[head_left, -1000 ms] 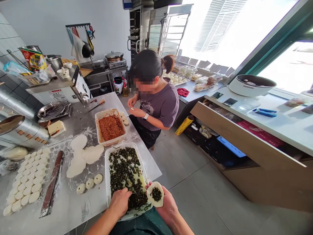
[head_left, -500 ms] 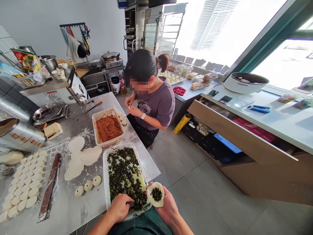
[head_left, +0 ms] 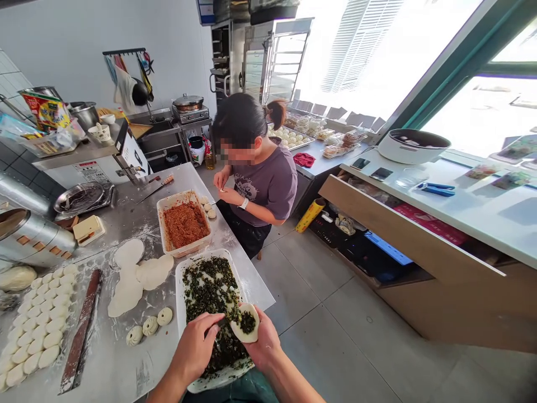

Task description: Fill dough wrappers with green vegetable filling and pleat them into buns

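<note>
My right hand (head_left: 264,338) cups a round dough wrapper (head_left: 244,334) with dark green chopped filling (head_left: 247,322) in its middle. Beside the wrapper, my left hand (head_left: 195,344) is closed around a thin dark tool (head_left: 220,321), mostly hidden by the fingers. Some greens lie at the tool's tip, by the wrapper's edge. Both hands are over a white tub (head_left: 181,296) of chopped greens. Left of the tub, several pleated buns (head_left: 150,326) sit in a row on the metal table (head_left: 168,358).
A tub of reddish filling (head_left: 184,224) stands behind the greens. Flat dough sheets (head_left: 128,285), a dark wooden strip (head_left: 81,330) and rows of dough pieces (head_left: 39,324) lie leftward. Across the table corner a co-worker (head_left: 260,168) handles something small. An open drawer (head_left: 403,224) juts out at right.
My right hand has brought the wrapper left and up over the tub. My left hand has lifted the tool from the greens to the wrapper's edge. The view has shifted slightly.
</note>
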### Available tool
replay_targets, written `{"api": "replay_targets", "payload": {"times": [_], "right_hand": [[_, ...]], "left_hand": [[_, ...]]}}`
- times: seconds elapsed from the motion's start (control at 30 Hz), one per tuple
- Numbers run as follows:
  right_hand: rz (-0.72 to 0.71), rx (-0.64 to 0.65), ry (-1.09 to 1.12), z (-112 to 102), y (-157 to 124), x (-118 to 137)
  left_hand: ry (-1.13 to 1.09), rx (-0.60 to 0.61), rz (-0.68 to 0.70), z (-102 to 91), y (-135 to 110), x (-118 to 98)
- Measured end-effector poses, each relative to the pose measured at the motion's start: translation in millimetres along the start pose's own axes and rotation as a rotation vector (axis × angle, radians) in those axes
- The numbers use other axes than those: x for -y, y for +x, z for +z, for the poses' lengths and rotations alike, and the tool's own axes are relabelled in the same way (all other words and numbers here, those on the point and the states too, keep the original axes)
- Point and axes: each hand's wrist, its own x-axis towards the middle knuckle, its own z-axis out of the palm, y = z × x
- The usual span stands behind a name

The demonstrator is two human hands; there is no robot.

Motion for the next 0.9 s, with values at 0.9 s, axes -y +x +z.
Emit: {"api": "replay_targets", "payload": {"times": [0.9], "right_hand": [[-0.068, 0.069, 0.037, 43.4, -17.3, 1.6]], "left_hand": [[0.662, -0.421, 0.528, 23.5, -18.5, 5.4]]}}
